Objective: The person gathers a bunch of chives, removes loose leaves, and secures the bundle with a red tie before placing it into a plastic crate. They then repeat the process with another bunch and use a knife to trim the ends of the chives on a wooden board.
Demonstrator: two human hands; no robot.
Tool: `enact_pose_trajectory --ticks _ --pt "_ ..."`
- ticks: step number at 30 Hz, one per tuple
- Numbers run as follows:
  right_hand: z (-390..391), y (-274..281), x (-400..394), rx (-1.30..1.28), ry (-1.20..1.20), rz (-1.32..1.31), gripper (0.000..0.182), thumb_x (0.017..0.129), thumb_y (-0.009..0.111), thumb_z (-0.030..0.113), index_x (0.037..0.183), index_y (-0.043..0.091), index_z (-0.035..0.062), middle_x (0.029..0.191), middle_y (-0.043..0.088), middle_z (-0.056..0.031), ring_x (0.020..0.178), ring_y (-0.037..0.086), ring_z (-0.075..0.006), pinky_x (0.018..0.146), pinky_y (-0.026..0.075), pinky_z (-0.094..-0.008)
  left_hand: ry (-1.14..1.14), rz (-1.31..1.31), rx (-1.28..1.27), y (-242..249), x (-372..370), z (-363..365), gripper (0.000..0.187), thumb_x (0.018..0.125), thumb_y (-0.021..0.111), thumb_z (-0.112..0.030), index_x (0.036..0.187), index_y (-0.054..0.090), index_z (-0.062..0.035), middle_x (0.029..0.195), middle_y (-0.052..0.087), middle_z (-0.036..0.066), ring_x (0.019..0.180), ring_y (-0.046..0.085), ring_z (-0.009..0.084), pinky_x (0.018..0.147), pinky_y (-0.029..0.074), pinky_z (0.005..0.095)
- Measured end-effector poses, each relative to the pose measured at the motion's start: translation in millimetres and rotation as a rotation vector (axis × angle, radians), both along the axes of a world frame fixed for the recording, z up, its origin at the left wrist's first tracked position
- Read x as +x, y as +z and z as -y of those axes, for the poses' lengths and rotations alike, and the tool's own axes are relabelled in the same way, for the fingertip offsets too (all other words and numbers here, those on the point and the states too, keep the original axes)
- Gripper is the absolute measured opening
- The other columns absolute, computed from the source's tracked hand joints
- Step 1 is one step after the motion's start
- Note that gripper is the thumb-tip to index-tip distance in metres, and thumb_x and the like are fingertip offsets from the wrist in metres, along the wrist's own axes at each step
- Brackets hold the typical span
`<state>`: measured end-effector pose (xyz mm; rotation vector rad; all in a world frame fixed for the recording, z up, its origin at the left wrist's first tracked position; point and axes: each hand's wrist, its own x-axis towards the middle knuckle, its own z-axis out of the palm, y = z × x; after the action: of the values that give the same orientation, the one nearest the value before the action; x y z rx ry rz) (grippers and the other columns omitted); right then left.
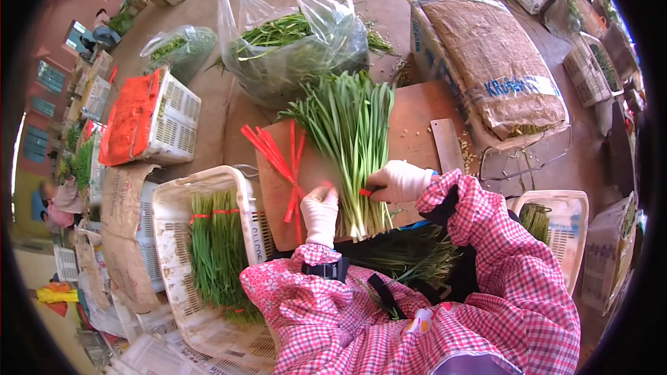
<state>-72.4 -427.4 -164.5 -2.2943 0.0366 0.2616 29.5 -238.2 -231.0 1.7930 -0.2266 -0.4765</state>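
A thick bunch of long green stalks (354, 132) lies on a brown board (417, 107), its pale ends toward me. My right hand (401, 181), wrapped in white cloth, is closed at the right side of the stalks, with a red strip (365, 192) at its fingertips. At the left edge of the bunch my left hand (321, 210), wrapped too, is pinched near a bit of red; what it grips is hard to make out. Several red strips (271, 156) lie on the board left of the stalks. A flat metal blade (447, 144) rests to the right.
Left of me a white crate (163, 236) holds tied green bundles (215, 257). Beyond the board stands a clear plastic bag (278, 73) of greens. A sack-covered crate (486, 55) is at the right, a red-covered crate (132, 114) at the left. People sit far left.
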Motion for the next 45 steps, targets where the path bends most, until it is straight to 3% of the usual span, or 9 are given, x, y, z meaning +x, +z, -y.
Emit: enact_pose_trajectory --ticks 5,6,9,14,19,27,31,35,45 --pt "-37.2 -14.2 18.5 -0.010 0.040 -0.034 0.026 0.073 0.063 0.023 0.095 0.066 0.0083 0.076 0.064 -0.0170 0.072 0.063 -0.0344 0.067 0.050 -0.0412 -0.304 0.043 0.381 -17.6 53.4 -27.1 0.021 0.076 0.067 -0.016 0.080 0.067 0.0045 0.068 0.065 0.018 0.063 0.061 0.0167 0.064 0.047 0.0340" --pt "-45.4 -19.9 20.7 -0.006 0.022 -0.029 0.026 0.073 0.062 0.023 0.095 0.066 0.0086 0.075 0.064 -0.0173 0.072 0.063 -0.0346 0.067 0.050 -0.0416 -0.339 0.172 0.443 -14.3 59.4 -28.3 0.008 0.076 0.062 -0.004 0.076 0.068 0.0011 0.066 0.064 0.002 0.057 0.058 0.0094 0.053 0.045 0.0266" --pt "-71.7 -36.6 23.2 0.011 -0.063 0.009 0.028 0.073 0.061 0.024 0.097 0.065 0.0082 0.076 0.064 -0.0187 0.073 0.064 -0.0358 0.068 0.050 -0.0428 -0.399 0.266 0.647 -2.8 73.7 -25.1 0.008 0.071 0.064 -0.007 0.072 0.068 0.0002 0.060 0.062 0.003 0.056 0.057 0.0097 0.053 0.045 0.0282" --pt "-102.5 -57.0 13.9 0.326 -0.370 0.152 0.025 0.075 0.061 0.023 0.093 0.064 0.0061 0.078 0.064 -0.0179 0.077 0.064 -0.0345 0.069 0.050 -0.0413 -0.081 0.307 0.869 18.2 47.0 -14.0 0.023 0.074 0.062 -0.023 0.085 0.069 -0.0043 0.084 0.065 0.021 0.082 0.064 0.0373 0.074 0.050 0.0431" --pt "-114.5 -67.9 -6.3 0.444 -0.425 0.217 0.020 0.078 0.063 0.021 0.091 0.064 0.0068 0.078 0.064 -0.0157 0.076 0.064 -0.0326 0.069 0.050 -0.0375 0.311 0.471 0.540 -17.1 2.0 -15.4 0.019 0.080 0.060 -0.016 0.083 0.066 0.0012 0.083 0.065 0.018 0.076 0.063 0.0342 0.071 0.050 0.0385" --pt "-94.1 -15.5 -4.2 -0.353 0.224 0.564 0.013 0.072 0.060 0.025 0.078 0.058 0.0130 0.088 0.058 -0.0043 0.095 0.057 -0.0254 0.087 0.045 -0.0434 0.199 0.599 0.336 -26.6 2.8 -30.9 0.013 0.082 0.060 -0.009 0.074 0.064 0.0010 0.072 0.063 0.011 0.063 0.059 0.0232 0.063 0.050 0.0330" --pt "-90.1 -5.3 11.4 -0.012 -0.007 0.901 0.018 0.074 0.061 0.020 0.085 0.053 0.0086 0.090 0.056 -0.0076 0.095 0.054 -0.0310 0.095 0.040 -0.0440 0.123 -0.654 -0.752 -1.8 5.5 -28.8 0.014 0.085 0.053 0.001 0.074 0.060 -0.0031 0.074 0.057 -0.001 0.066 0.053 0.0078 0.059 0.047 0.0221" --pt "-64.9 -21.5 20.9 -0.045 0.035 0.727 0.016 0.073 0.065 0.019 0.081 0.058 0.0063 0.085 0.058 -0.0094 0.089 0.058 -0.0310 0.079 0.048 -0.0427 -0.061 0.180 -0.053 -22.8 12.4 -16.5 0.011 0.082 0.060 -0.004 0.084 0.067 0.0037 0.077 0.064 0.004 0.070 0.058 0.0121 0.066 0.047 0.0260" --pt "-50.6 -68.0 11.2 0.186 -0.343 0.421 0.017 0.072 0.069 0.015 0.084 0.064 0.0043 0.085 0.058 -0.0110 0.081 0.061 -0.0316 0.071 0.049 -0.0381 -0.106 0.251 0.304 -16.8 11.2 14.7 0.019 0.079 0.065 -0.014 0.073 0.064 0.0038 0.054 0.056 0.015 0.049 0.048 0.0161 0.053 0.040 0.0374"
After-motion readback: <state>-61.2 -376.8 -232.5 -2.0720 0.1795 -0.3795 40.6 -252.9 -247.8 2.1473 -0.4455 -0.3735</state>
